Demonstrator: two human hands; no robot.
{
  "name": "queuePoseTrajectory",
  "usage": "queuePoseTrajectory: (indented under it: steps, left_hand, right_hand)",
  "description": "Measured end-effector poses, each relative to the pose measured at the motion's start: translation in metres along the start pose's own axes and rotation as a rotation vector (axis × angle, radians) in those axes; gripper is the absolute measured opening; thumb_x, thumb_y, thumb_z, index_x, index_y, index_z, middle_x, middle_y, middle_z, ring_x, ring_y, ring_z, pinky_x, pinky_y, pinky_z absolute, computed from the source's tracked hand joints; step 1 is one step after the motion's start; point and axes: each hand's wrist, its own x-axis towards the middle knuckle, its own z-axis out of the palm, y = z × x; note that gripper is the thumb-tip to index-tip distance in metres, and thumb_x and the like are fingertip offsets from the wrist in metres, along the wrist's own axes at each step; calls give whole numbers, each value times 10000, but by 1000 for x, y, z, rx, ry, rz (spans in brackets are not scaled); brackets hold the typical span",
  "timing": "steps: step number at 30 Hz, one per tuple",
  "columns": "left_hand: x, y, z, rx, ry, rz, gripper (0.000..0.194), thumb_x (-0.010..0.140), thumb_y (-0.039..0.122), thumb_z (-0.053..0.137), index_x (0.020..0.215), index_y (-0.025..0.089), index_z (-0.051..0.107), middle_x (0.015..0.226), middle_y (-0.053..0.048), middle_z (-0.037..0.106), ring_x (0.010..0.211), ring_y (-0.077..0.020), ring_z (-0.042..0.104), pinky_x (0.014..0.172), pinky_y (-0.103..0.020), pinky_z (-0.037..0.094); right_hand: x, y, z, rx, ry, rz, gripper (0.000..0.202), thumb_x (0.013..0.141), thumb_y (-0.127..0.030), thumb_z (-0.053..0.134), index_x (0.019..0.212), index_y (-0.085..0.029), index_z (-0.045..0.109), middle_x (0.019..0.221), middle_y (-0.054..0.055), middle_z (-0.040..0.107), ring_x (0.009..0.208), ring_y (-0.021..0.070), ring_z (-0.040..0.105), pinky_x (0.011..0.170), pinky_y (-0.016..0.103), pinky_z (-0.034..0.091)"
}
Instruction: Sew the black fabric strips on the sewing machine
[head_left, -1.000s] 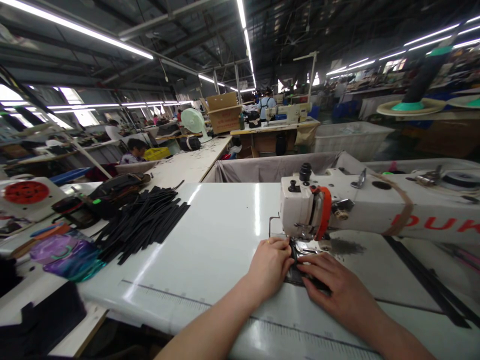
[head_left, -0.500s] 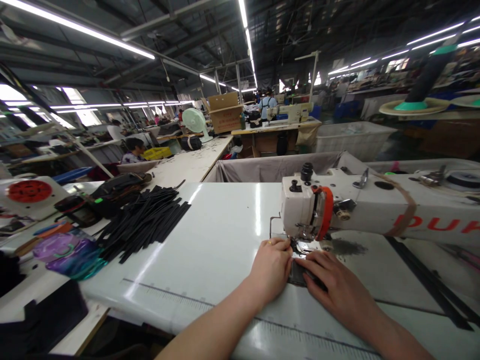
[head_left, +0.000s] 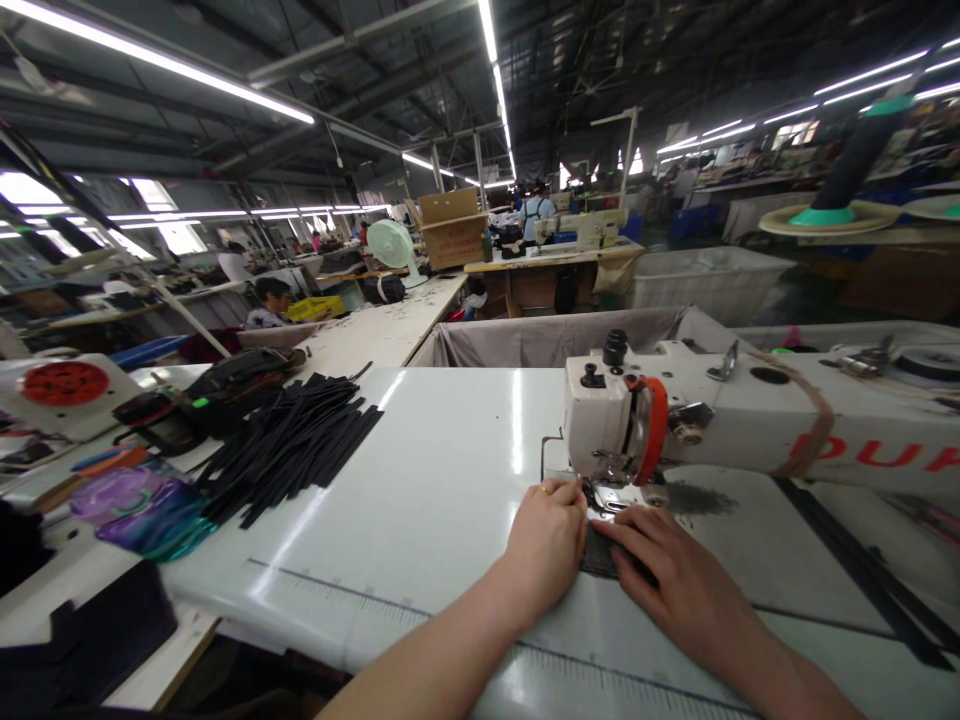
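At the needle end of a white sewing machine (head_left: 600, 410), a small dark fabric piece (head_left: 600, 555) lies under both hands. My left hand (head_left: 549, 535) is closed at its left edge, fingers curled and pressed together beside the presser foot (head_left: 611, 497). My right hand (head_left: 667, 560) is closed over the right part of the piece, dark material showing between its thumb and forefinger. The fingertips hide much of the piece, and whether the needle is in it cannot be seen.
Left on the table lies a heap of black strips (head_left: 292, 445), beside a purple and teal pouch (head_left: 142, 510). More black strips (head_left: 862, 570) rest right of the machine. A printed ruler (head_left: 345, 595) runs along the front. Behind stand a fan (head_left: 391, 243) and a cardboard box (head_left: 451, 230).
The view has shifted very slightly. Both hands keep nearly the same place at the presser foot, with the dark fabric piece still beneath them.
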Motion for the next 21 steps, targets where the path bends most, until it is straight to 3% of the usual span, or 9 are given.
queuePoseTrajectory:
  steps: [7,21]
  left_hand:
    - [0,1,3,19,33,-1,219,952,181,462,981,118,670,1206,-112,640,1087,-250,563,947,-400,498]
    - [2,1,4,53,57,31,196,937,176,486,991,109,662,1085,-112,668,1040,-248,568,929,-388,508]
  right_hand:
    - [1,-3,-2,-10,28,-8,275,912,-161,467,1142,-205,611,954,70,616,876,226,586,761,382,530]
    - [-2,0,2,-15,14,3,276,917,-151,473,1164,-197,587,1012,85,606,945,241,579,817,410,526]
